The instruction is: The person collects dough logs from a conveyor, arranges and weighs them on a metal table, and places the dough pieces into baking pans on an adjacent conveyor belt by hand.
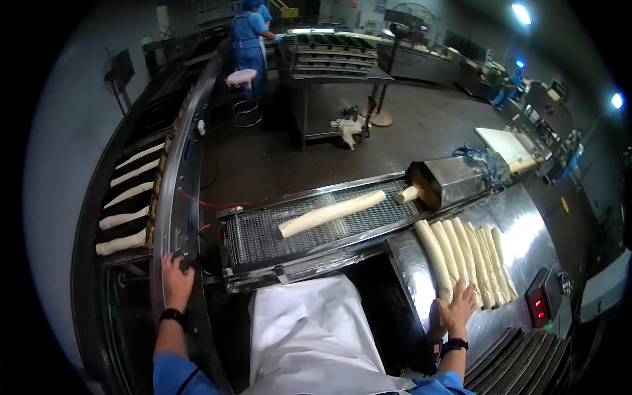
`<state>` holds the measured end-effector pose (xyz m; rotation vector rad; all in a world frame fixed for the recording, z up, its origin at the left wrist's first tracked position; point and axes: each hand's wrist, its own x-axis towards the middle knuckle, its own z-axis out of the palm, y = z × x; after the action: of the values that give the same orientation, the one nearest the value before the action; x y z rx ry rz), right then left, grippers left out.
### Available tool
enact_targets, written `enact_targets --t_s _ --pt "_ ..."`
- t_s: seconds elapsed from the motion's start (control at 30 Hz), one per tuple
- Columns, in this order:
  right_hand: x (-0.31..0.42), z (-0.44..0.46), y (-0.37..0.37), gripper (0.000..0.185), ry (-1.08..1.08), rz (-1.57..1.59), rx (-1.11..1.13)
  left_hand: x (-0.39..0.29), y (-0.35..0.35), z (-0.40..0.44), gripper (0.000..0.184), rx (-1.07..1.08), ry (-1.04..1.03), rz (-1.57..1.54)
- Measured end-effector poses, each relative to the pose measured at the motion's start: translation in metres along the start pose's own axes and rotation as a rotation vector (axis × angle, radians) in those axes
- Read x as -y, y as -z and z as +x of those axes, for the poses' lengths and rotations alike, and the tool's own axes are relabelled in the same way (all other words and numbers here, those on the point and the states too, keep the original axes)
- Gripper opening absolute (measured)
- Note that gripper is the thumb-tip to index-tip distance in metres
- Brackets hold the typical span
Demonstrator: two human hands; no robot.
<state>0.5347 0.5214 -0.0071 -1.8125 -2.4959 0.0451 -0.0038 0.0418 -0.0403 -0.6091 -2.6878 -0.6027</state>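
Note:
My left hand [178, 282] rests on the metal rail [164, 224] at the left, its fingers curled by a small dark knob [185, 264]. At the right, my right hand [458, 307] lies with spread fingers at the near ends of several long dough rolls [469, 253] lined up on the steel table [526, 220]. One long dough roll [332, 213] lies on the mesh conveyor [253, 241] between the hands. Another roll [407, 194] shows partly at the mouth of the metal housing [461, 181].
Dough strips [125, 217] lie in trays on the left line. A scale with a red display [540, 306] stands at the right, above stacked dark trays [520, 359]. Two people [249, 39] stand at the back beside a stool [241, 78]; another person [510, 85] is far right.

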Motion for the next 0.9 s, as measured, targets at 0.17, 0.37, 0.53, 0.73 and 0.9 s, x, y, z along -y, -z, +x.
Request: enact_targets --t_s 0.17,0.37,0.53,0.73,0.9 --pt "-0.004 -0.001 -0.004 0.098 -0.009 0.011 -0.044 -0.081 -0.063 0.022 0.045 0.084 -0.102 -0.333" --pt "-0.006 -0.008 -0.002 0.095 0.065 -0.001 -0.048 -0.215 -0.082 0.047 0.047 0.364 -0.307 -0.387" --pt "-0.012 -0.014 0.002 0.092 0.178 -0.016 -0.02 -0.241 -0.088 0.05 0.05 0.473 -0.295 -0.19" --pt "0.0 -0.008 0.015 0.087 0.166 0.015 0.136 -0.257 -0.076 0.024 0.053 0.536 -0.405 -0.206" --pt "0.003 0.002 0.024 0.09 0.129 0.02 0.254 -0.227 -0.061 0.023 0.048 0.483 -0.494 -0.237"
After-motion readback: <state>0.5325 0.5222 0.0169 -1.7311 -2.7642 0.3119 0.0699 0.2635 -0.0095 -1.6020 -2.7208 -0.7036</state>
